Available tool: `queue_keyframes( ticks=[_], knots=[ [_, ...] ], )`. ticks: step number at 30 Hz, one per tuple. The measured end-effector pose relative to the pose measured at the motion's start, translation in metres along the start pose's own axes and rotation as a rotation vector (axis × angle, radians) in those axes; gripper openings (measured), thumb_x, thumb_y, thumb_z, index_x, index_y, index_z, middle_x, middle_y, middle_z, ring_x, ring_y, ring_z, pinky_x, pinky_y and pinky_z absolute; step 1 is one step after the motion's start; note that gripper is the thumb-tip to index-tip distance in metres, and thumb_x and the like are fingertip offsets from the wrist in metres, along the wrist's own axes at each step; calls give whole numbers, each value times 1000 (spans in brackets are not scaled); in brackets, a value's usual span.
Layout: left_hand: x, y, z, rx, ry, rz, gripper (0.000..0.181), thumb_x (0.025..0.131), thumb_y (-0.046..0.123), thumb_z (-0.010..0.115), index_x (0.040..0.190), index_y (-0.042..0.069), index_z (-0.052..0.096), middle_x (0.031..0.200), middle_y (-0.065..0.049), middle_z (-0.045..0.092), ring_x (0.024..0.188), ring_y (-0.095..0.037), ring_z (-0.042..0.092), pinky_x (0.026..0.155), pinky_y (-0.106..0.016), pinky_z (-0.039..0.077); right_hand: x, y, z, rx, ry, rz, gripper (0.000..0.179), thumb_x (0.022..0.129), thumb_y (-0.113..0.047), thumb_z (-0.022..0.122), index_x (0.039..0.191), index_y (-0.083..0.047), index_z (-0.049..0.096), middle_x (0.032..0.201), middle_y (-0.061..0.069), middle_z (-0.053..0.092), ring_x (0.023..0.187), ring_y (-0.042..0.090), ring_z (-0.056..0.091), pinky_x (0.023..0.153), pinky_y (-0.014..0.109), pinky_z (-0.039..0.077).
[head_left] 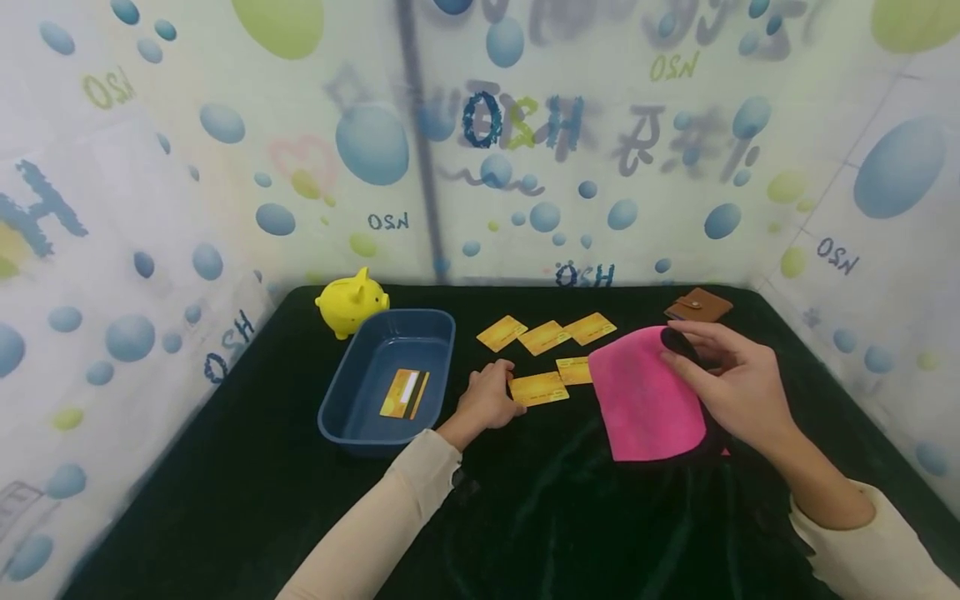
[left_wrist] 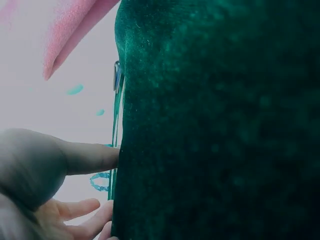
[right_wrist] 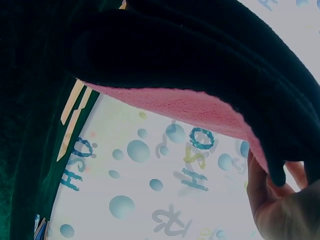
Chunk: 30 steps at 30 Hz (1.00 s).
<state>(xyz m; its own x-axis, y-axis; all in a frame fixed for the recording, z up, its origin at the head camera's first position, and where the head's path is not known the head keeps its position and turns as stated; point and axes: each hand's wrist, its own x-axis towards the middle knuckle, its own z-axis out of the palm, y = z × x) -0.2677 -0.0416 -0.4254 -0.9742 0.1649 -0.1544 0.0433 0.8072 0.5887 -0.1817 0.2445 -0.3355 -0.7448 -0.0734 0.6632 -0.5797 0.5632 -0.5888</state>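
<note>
My left hand point(head_left: 490, 397) reaches to the left end of a yellow card point(head_left: 540, 389) lying on the dark cloth. In the left wrist view, its thumb point(left_wrist: 92, 157) extends to the table surface, with the fingers spread apart below. Whether they touch the card is hidden. My right hand point(head_left: 738, 379) pinches the top corner of a pink cloth point(head_left: 648, 396) with a black reverse side, held up above the table. In the right wrist view, the cloth's black side point(right_wrist: 165, 55) faces the camera. The cloth partly covers a second yellow card point(head_left: 573, 371).
Three yellow cards point(head_left: 545, 337) lie in a row farther back. On the left stands a blue basin point(head_left: 326, 425) with a striped card point(head_left: 405, 394) inside, beside a yellow piggy bank point(head_left: 348, 307). A brown wallet point(head_left: 705, 305) lies at the back right.
</note>
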Motion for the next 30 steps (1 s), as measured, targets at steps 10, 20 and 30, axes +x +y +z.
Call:
queue_keyframes(
  ticks=[10, 20, 30],
  knots=[
    [-6, 0, -2, -124, 24, 161, 71, 83, 25, 81, 142, 3, 46, 125, -10, 57, 110, -22, 55, 94, -37, 51, 2, -3, 2, 3, -12, 1, 43, 81, 7, 76, 122, -4, 69, 107, -28, 64, 93, -7, 65, 78, 8, 50],
    [-22, 2, -7, -432, 227, 466, 66, 79, 7, 82, 136, 3, 49, 130, -13, 55, 108, -20, 63, 85, -23, 55, 1, -9, 7, 2, -21, 56, 43, 82, 2, 77, 123, -8, 68, 107, -26, 64, 93, -9, 63, 78, 8, 49],
    [-37, 12, -16, -635, 162, 663, 60, 79, 1, 82, 133, 5, 56, 125, -11, 56, 106, -21, 66, 83, -36, 59, -1, -10, 12, 7, -30, 45, 44, 80, 3, 79, 121, -9, 70, 107, -16, 69, 94, -9, 63, 79, 7, 48]
  ],
)
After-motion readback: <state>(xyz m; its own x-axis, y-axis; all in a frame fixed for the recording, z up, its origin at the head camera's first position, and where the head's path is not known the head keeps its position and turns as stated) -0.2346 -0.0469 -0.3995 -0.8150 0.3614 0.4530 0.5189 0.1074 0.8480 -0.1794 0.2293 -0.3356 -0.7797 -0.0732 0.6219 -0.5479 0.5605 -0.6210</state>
